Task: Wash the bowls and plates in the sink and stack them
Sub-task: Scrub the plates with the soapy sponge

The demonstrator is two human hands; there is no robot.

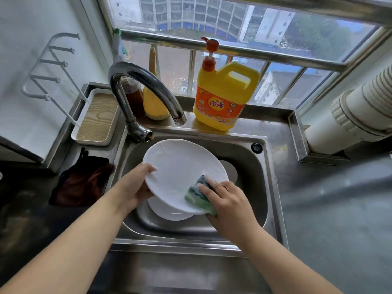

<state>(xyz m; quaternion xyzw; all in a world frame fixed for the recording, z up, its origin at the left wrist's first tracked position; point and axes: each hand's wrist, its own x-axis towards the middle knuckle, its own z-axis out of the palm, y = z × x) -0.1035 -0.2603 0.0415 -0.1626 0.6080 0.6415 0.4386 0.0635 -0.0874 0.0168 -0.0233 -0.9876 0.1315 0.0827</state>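
Observation:
A large white plate (180, 168) is tilted over the steel sink (254, 166). My left hand (135, 185) grips its left rim, thumb on the top face and fingers underneath. My right hand (229, 200) holds a green and dark blue sponge (200, 195) and presses it against the plate's lower right edge. Beneath the held plate another white dish (169, 213) lies in the basin. Part of a further round dish (230, 170) shows behind the plate's right edge.
A curved chrome tap (140, 90) arches over the sink's back left. A yellow detergent pump bottle (224, 92) stands on the ledge behind, beside a yellow bottle (152, 105) and a brown jar. A wooden tray (97, 117) and dark cloth (82, 181) lie left. Steel counter extends right.

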